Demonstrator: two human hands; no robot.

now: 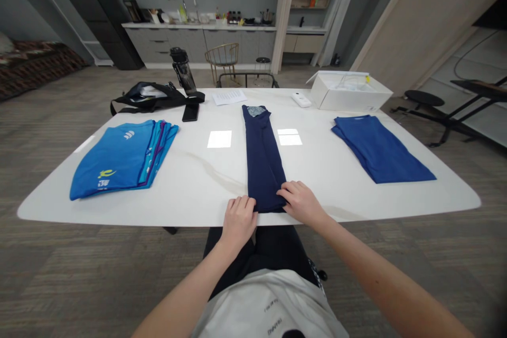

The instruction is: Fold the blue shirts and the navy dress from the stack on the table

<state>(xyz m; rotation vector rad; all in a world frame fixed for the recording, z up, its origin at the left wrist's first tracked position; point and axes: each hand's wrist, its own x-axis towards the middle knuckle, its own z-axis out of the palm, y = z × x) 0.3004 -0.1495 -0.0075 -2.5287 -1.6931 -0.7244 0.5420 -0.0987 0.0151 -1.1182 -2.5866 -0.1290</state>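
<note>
A dark navy garment (262,158), folded into a long narrow strip, lies down the middle of the white table (198,179). Its near end sits at the table's front edge. My left hand (238,217) rests at the left corner of that near end, fingers curled onto the cloth. My right hand (301,202) lies on the right corner, fingers bent and pinching the fabric's edge. Both hands touch the garment's hem.
A stack of bright blue shirts (121,159) lies at the left, a folded blue shirt (380,149) at the right. Behind are a black bag (152,96), a phone (190,112), a bottle (182,69), a paper (228,96) and a white box (348,92).
</note>
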